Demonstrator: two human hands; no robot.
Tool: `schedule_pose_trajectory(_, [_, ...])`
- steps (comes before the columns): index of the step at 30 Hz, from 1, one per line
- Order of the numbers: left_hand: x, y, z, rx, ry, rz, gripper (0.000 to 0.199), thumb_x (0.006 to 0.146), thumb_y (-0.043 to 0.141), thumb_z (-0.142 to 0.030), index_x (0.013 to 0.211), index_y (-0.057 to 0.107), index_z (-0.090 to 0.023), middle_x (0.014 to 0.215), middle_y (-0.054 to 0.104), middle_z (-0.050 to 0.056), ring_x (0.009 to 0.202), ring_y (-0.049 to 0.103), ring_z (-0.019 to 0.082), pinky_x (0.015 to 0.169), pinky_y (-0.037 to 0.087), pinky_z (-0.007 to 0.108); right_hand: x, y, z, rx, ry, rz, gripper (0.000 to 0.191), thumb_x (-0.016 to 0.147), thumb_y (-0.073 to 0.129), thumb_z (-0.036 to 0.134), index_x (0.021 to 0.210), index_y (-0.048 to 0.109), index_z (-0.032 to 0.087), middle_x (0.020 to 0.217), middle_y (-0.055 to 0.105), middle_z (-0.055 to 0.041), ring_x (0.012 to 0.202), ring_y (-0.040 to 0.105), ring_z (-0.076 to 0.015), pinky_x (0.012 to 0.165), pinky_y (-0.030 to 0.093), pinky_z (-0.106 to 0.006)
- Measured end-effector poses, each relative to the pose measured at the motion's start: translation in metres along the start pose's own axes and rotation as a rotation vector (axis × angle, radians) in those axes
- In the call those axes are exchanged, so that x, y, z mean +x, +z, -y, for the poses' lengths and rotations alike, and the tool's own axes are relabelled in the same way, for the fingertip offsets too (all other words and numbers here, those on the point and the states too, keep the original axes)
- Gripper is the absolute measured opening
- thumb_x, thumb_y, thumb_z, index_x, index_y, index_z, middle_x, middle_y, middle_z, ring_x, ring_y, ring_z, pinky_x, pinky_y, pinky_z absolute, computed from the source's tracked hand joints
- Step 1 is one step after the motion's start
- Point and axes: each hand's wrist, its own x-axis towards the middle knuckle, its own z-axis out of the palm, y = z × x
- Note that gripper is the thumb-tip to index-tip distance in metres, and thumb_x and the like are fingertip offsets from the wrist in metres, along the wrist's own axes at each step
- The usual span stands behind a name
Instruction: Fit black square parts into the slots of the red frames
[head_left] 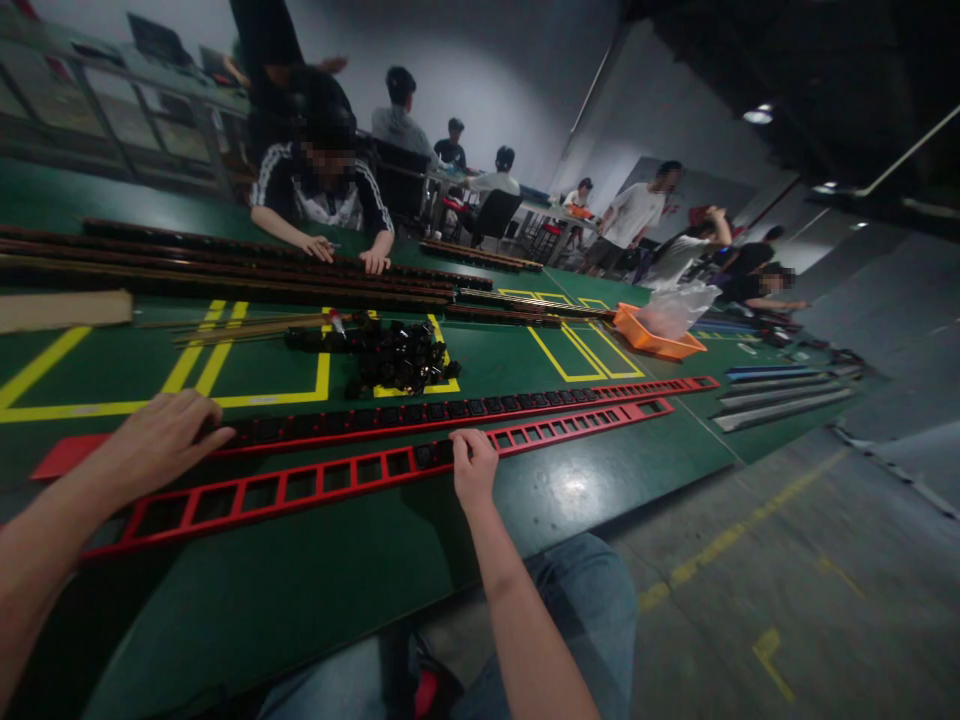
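Note:
Two long red slotted strips lie side by side before me. The nearer strip [259, 494] has mostly open rectangular slots, with a black socket-like insert [427, 456] about midway. My right hand [474, 468] is closed at this strip just right of that insert, fingertips pinched down on it; what they grip is hidden. Black inserts fill much of the farther strip [360, 421]. Over its left part is my left hand [161, 440], fingers curled and thumb stretched right. Something dark shows by the thumb, too unclear to name. Beyond the strips sits a pile of loose black pieces [405, 357].
Long dark brown strips [225, 262] run across the green table [360, 560], with a co-worker's hands [375, 262] at them. An orange bin [660, 338] holds a clear plastic bag. Grey bars [787, 400] lie at the right end. More people sit and stand behind.

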Motion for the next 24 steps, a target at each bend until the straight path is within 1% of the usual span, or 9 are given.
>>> schedule_pose_trajectory(2, [0.000,-0.001,-0.002,-0.033,0.000,0.026,0.035,0.086,0.034,-0.052,0.089,0.052,-0.022,0.097,0.063,0.014,0.092,0.055,0.030,0.090,0.042,0.041,0.000,0.000,0.000,0.004,0.002,0.003,0.024,0.092,0.049,0.024,0.079,0.070,0.022,0.083,0.072,-0.0049,0.083,0.064,-0.0208,0.082,0.050,-0.034])
schedule_pose_trajectory(5, [0.000,-0.004,-0.006,-0.082,-0.038,0.077,0.037,0.088,0.032,-0.052,0.091,0.053,-0.022,0.098,0.065,0.014,0.094,0.057,0.031,0.089,0.043,0.042,0.000,-0.001,0.001,0.013,0.005,0.004,0.024,0.092,0.050,0.023,0.080,0.070,0.022,0.083,0.072,-0.0051,0.084,0.064,-0.0210,0.081,0.050,-0.034])
schedule_pose_trajectory(9, [0.002,-0.008,-0.014,-0.110,-0.068,0.050,0.045,0.092,0.026,-0.051,0.102,0.056,-0.019,0.106,0.068,0.015,0.100,0.060,0.032,0.090,0.044,0.043,0.000,-0.001,0.001,0.012,0.009,0.003,0.024,0.092,0.049,0.024,0.079,0.070,0.022,0.082,0.072,-0.0050,0.083,0.064,-0.0213,0.081,0.050,-0.034])
schedule_pose_trajectory(12, [0.003,-0.009,-0.016,-0.066,-0.081,0.029,0.046,0.094,0.022,-0.049,0.091,0.057,-0.021,0.100,0.068,0.016,0.095,0.062,0.032,0.086,0.045,0.043,0.000,-0.001,0.001,0.005,0.006,0.007,0.024,0.092,0.049,0.025,0.079,0.069,0.023,0.082,0.072,-0.0048,0.083,0.064,-0.0213,0.081,0.050,-0.034])
schedule_pose_trajectory(15, [0.003,-0.010,-0.014,-0.009,-0.127,0.037,0.048,0.093,0.017,-0.047,0.081,0.056,-0.021,0.094,0.067,0.017,0.090,0.062,0.032,0.081,0.046,0.043,0.000,-0.001,0.002,0.006,0.004,0.000,0.024,0.092,0.049,0.025,0.078,0.069,0.023,0.082,0.072,-0.0047,0.083,0.064,-0.0212,0.081,0.050,-0.034])
schedule_pose_trajectory(18, [0.005,-0.011,-0.012,0.013,-0.216,0.119,0.055,0.094,0.012,-0.046,0.086,0.060,-0.020,0.103,0.068,0.020,0.096,0.063,0.035,0.082,0.046,0.047,0.000,-0.001,0.002,0.007,0.004,-0.004,0.024,0.092,0.049,0.025,0.077,0.068,0.023,0.081,0.072,-0.0046,0.082,0.064,-0.0211,0.080,0.049,-0.034])
schedule_pose_trajectory(21, [0.007,-0.012,-0.009,-0.017,-0.285,0.229,0.057,0.095,0.013,-0.046,0.093,0.064,-0.020,0.113,0.071,0.018,0.106,0.064,0.036,0.087,0.045,0.050,0.000,0.000,0.002,-0.001,0.000,0.000,0.025,0.092,0.048,0.024,0.077,0.068,0.023,0.081,0.072,-0.0044,0.082,0.063,-0.0209,0.080,0.049,-0.034])
schedule_pose_trajectory(22, [0.008,-0.011,-0.008,-0.024,-0.293,0.247,0.057,0.095,0.014,-0.045,0.095,0.065,-0.021,0.114,0.071,0.017,0.107,0.064,0.035,0.089,0.045,0.050,0.000,0.000,0.002,-0.005,-0.001,0.000,0.025,0.092,0.048,0.024,0.077,0.068,0.023,0.081,0.072,-0.0043,0.082,0.063,-0.0208,0.080,0.049,-0.034])
schedule_pose_trajectory(24, [0.009,-0.007,-0.004,-0.008,-0.302,0.220,0.055,0.095,0.017,-0.045,0.100,0.067,-0.022,0.117,0.073,0.015,0.107,0.065,0.033,0.089,0.046,0.049,0.000,0.000,0.001,-0.008,-0.004,0.000,0.025,0.092,0.048,0.024,0.077,0.068,0.023,0.081,0.072,-0.0042,0.082,0.064,-0.0208,0.081,0.049,-0.034])
